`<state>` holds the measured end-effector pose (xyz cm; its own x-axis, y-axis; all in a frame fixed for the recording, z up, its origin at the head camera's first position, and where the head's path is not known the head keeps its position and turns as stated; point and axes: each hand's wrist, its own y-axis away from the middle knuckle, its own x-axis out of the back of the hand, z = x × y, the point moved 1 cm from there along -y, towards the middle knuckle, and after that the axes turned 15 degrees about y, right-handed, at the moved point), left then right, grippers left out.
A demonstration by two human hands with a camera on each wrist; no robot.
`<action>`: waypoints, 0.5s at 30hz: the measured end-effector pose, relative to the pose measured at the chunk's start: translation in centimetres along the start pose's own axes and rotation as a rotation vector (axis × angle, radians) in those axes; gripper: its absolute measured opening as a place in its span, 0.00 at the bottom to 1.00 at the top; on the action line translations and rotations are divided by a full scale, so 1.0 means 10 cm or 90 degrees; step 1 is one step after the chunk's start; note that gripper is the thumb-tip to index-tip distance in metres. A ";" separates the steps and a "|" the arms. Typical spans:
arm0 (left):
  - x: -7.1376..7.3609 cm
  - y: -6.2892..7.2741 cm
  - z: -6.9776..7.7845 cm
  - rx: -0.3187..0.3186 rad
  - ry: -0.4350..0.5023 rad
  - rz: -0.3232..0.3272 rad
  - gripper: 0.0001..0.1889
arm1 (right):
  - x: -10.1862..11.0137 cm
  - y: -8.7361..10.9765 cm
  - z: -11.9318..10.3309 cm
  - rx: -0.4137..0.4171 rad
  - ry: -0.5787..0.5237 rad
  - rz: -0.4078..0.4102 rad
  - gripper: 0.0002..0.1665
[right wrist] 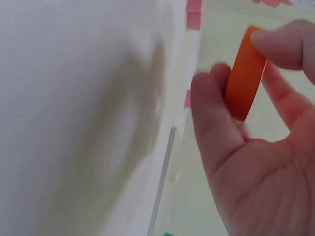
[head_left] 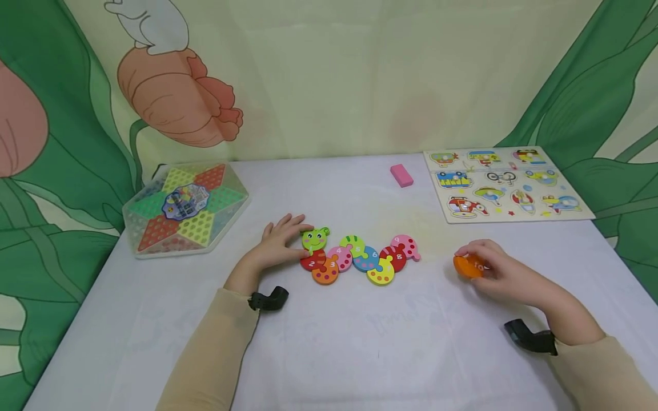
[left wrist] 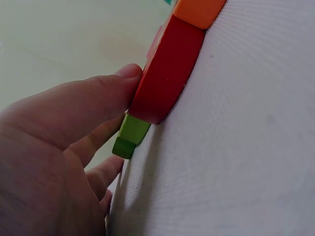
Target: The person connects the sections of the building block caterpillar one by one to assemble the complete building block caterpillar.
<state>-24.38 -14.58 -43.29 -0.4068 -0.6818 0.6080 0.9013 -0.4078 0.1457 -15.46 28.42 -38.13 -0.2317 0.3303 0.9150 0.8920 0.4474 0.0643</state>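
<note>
A wooden caterpillar puzzle (head_left: 367,258) lies on the table, its round numbered pieces interlocked in a wavy row. Its green smiling head (head_left: 314,240) is at the left end, and a pink piece (head_left: 405,246) marked 9 is at the right end. My left hand (head_left: 276,244) rests at the head end with fingers extended. In the left wrist view its thumb touches the side of the red piece (left wrist: 165,69). To the right of the row, my right hand (head_left: 506,274) pinches an orange puzzle piece (right wrist: 246,73) marked 10 between thumb and fingers, raised over the table.
A hexagonal Chinese checkers box (head_left: 186,209) stands at the back left. At the back right lies a vehicle peg puzzle board (head_left: 506,185), with a pink block (head_left: 401,176) to its left. A patterned curtain (head_left: 329,80) hangs behind the white-covered table (head_left: 380,354).
</note>
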 end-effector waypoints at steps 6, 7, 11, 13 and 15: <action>0.00 0.00 0.01 0.003 0.000 -0.001 0.29 | -0.03 -0.15 -0.05 -0.012 -0.038 -0.038 0.21; 0.00 0.00 0.01 0.002 -0.001 -0.002 0.30 | -0.04 -0.18 -0.06 -0.011 -0.042 -0.040 0.21; 0.00 0.01 0.02 0.004 -0.001 -0.002 0.30 | -0.05 -0.28 -0.11 -0.010 -0.064 -0.047 0.22; 0.00 0.00 0.03 0.006 -0.001 -0.002 0.30 | -0.05 -0.32 -0.14 -0.004 -0.072 -0.047 0.22; 0.00 0.00 0.03 0.008 0.001 -0.001 0.30 | -0.07 -0.37 -0.17 -0.005 -0.081 -0.050 0.24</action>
<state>-24.34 -14.44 -43.07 -0.4084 -0.6818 0.6069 0.9025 -0.4014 0.1563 -17.94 25.14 -38.32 -0.3484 0.3975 0.8489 0.8717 0.4704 0.1375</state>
